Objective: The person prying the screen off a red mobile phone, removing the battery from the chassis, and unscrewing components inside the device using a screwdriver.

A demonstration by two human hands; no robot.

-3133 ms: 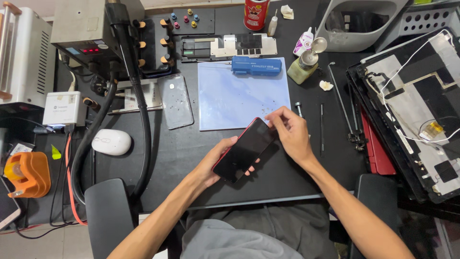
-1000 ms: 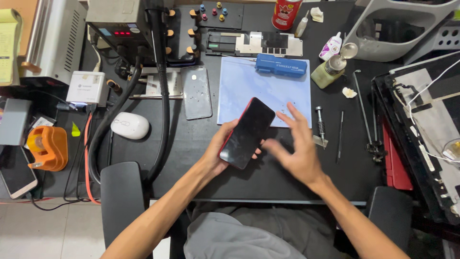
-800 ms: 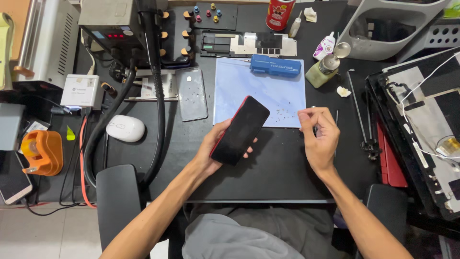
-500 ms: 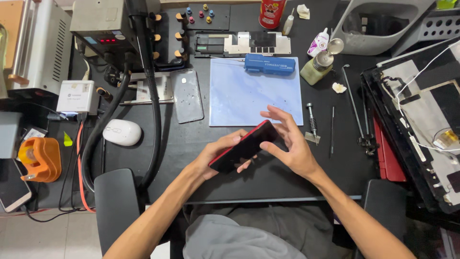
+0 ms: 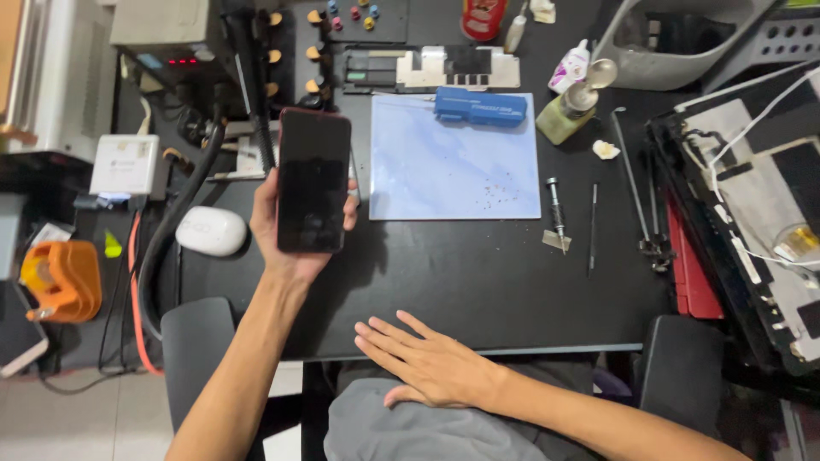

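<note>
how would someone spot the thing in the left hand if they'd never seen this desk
Start at the pale blue mat in the middle of the black desk. Just left of it, the left hand holds up a smartphone. Among the tools around it, only this is a flat dark slab with a blank screen and a thin red edge.

Phone screen: the dark, blank glass face of the red-edged phone (image 5: 313, 181), held upright over the desk's left part.
Machine screen: small red glowing lights (image 5: 183, 61) on the grey box, far left.
Bottle label: pink-and-white sticker on the small white bottle (image 5: 569, 68), top right.
</note>
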